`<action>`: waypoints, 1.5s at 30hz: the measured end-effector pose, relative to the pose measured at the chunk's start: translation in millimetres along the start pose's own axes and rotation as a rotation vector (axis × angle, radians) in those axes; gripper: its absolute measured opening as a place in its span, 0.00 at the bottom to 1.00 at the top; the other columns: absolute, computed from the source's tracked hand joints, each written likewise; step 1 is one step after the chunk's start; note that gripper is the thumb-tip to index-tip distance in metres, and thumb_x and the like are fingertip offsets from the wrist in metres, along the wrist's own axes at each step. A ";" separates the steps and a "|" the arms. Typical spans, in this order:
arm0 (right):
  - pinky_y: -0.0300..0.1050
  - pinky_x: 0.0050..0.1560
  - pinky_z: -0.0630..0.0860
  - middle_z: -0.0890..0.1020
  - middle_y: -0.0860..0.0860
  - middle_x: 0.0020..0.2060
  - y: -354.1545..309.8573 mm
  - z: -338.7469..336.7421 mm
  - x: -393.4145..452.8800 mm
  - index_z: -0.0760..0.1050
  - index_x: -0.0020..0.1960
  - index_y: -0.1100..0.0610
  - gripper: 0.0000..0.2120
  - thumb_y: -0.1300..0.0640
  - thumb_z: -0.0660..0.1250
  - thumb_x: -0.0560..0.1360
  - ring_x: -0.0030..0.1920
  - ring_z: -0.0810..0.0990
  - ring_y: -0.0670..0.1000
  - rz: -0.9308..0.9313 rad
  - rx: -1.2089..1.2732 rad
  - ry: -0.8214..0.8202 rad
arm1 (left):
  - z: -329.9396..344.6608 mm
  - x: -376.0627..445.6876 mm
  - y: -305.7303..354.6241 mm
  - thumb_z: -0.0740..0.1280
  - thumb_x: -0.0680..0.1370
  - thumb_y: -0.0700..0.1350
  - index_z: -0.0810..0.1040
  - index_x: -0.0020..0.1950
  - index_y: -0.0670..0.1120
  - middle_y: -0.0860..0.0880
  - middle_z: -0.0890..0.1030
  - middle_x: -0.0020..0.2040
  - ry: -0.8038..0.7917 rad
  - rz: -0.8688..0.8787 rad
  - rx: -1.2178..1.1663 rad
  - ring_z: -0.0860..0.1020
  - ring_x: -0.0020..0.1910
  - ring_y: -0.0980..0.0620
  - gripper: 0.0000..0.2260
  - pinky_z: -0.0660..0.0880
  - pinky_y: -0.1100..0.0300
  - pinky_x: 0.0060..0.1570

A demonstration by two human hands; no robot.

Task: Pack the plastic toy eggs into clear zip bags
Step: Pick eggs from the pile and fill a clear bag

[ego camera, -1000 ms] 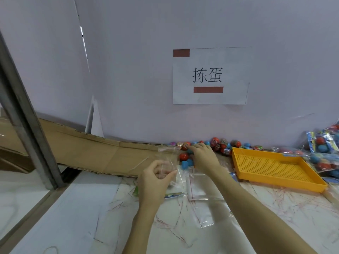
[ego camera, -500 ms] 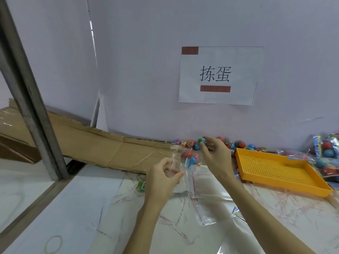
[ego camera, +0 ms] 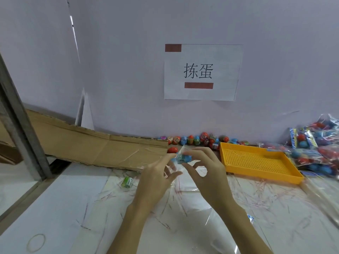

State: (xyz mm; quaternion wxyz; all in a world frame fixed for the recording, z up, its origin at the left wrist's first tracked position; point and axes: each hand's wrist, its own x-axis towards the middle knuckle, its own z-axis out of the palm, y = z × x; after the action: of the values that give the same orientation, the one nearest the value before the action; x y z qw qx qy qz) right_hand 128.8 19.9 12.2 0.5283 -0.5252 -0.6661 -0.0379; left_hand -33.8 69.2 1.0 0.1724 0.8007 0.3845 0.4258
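Right hand (ego camera: 207,173) pinched a blue toy egg (ego camera: 184,158) at frame centre, left hand (ego camera: 156,177) pinched the clear zip bag (ego camera: 180,153) beside it, loose eggs (ego camera: 196,139) lined the wall, yellow tray (ego camera: 256,162) sat right on the bench (ego camera: 73,208).

We see glossy plastic eggs (ego camera: 194,139) mid-frame, matt perforated yellow plastic tray (ego camera: 256,162) right, rough cardboard (ego camera: 102,147) left, shiny clear film on counter (ego camera: 55,208).

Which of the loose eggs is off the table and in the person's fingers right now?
The blue egg, pinched by the right hand at the mouth of the clear bag. The others lie along the wall, with one red egg just behind.
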 end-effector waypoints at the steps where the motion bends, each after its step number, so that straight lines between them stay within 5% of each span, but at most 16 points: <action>1: 0.25 0.47 0.75 0.77 0.43 0.55 2.6 0.0 -0.9 0.82 0.59 0.51 0.16 0.63 0.77 0.73 0.52 0.77 0.36 -0.006 -0.009 -0.010 | -0.6 -0.4 0.1 0.76 0.75 0.52 0.78 0.72 0.51 0.57 0.82 0.47 0.007 -0.001 -0.002 0.77 0.39 0.62 0.26 0.80 0.66 0.45; 8: 0.23 0.49 0.73 0.80 0.39 0.54 5.9 1.7 -5.1 0.81 0.63 0.49 0.21 0.64 0.77 0.72 0.47 0.78 0.32 0.003 -0.049 -0.072 | -0.4 -2.9 4.2 0.68 0.77 0.61 0.79 0.71 0.52 0.55 0.85 0.52 0.020 0.051 0.038 0.79 0.42 0.58 0.25 0.80 0.65 0.45; 12: 0.25 0.43 0.74 0.75 0.27 0.48 1.8 4.0 -6.5 0.79 0.55 0.47 0.17 0.61 0.79 0.71 0.50 0.78 0.33 0.071 -0.025 -0.058 | 2.7 -3.3 4.3 0.73 0.78 0.53 0.79 0.71 0.49 0.51 0.85 0.59 0.023 0.075 0.041 0.82 0.50 0.55 0.22 0.82 0.58 0.53; 15: 0.24 0.44 0.74 0.77 0.29 0.48 3.3 5.5 -8.7 0.82 0.51 0.51 0.13 0.65 0.77 0.72 0.49 0.78 0.32 0.041 0.026 -0.093 | 3.9 -3.0 3.9 0.75 0.78 0.47 0.80 0.69 0.47 0.49 0.84 0.60 -0.021 0.110 0.083 0.83 0.56 0.50 0.20 0.82 0.54 0.57; 26: 0.36 0.60 0.74 0.74 0.35 0.55 -10.9 18.7 -21.1 0.72 0.60 0.44 0.12 0.55 0.66 0.80 0.59 0.77 0.44 0.124 0.164 -0.277 | 4.1 -4.4 -1.5 0.76 0.75 0.35 0.82 0.63 0.44 0.50 0.85 0.53 0.017 0.193 0.138 0.80 0.47 0.55 0.17 0.81 0.59 0.50; 29: 0.35 0.57 0.75 0.75 0.39 0.54 -8.1 14.1 -18.5 0.74 0.58 0.45 0.09 0.58 0.66 0.81 0.56 0.79 0.43 0.160 0.152 -0.229 | 6.2 -4.6 -0.5 0.77 0.76 0.44 0.81 0.66 0.48 0.53 0.85 0.52 0.011 0.194 0.128 0.76 0.44 0.59 0.19 0.80 0.61 0.48; 33: 0.24 0.51 0.70 0.77 0.44 0.52 -3.3 6.5 -13.0 0.80 0.54 0.48 0.08 0.59 0.71 0.79 0.50 0.79 0.36 0.149 0.010 -0.098 | 11.7 -2.9 -1.6 0.73 0.74 0.61 0.71 0.76 0.54 0.56 0.81 0.60 -0.103 0.080 0.093 0.78 0.55 0.57 0.32 0.75 0.65 0.57; 36: 0.27 0.50 0.73 0.78 0.43 0.50 -2.3 1.1 -9.3 0.82 0.57 0.48 0.10 0.56 0.73 0.77 0.44 0.78 0.34 0.125 -0.075 -0.087 | 11.3 -0.4 -3.1 0.66 0.73 0.62 0.73 0.75 0.52 0.55 0.79 0.52 -0.132 -0.007 0.090 0.80 0.52 0.54 0.32 0.76 0.66 0.54; 42: 0.28 0.41 0.76 0.82 0.37 0.43 5.7 -3.9 19.3 0.77 0.57 0.52 0.09 0.63 0.67 0.80 0.46 0.82 0.39 0.197 0.041 0.082 | 4.9 0.9 -10.1 0.74 0.75 0.55 0.80 0.62 0.47 0.59 0.76 0.39 0.094 -0.122 -0.028 0.77 0.36 0.62 0.20 0.74 0.73 0.35; 45: 0.32 0.44 0.75 0.81 0.44 0.49 34.0 2.5 47.4 0.74 0.63 0.58 0.10 0.63 0.64 0.81 0.47 0.81 0.46 0.340 -0.085 -0.002 | 3.0 1.4 -12.2 0.77 0.76 0.50 0.80 0.58 0.44 0.55 0.77 0.36 0.184 -0.181 -0.118 0.77 0.38 0.67 0.16 0.73 0.73 0.34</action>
State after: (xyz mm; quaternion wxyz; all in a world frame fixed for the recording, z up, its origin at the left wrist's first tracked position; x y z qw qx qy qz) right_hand 157.6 67.9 29.2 0.5036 -0.6524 -0.5659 0.0243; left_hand -36.6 78.3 -7.4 0.2207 0.7087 0.4437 0.5022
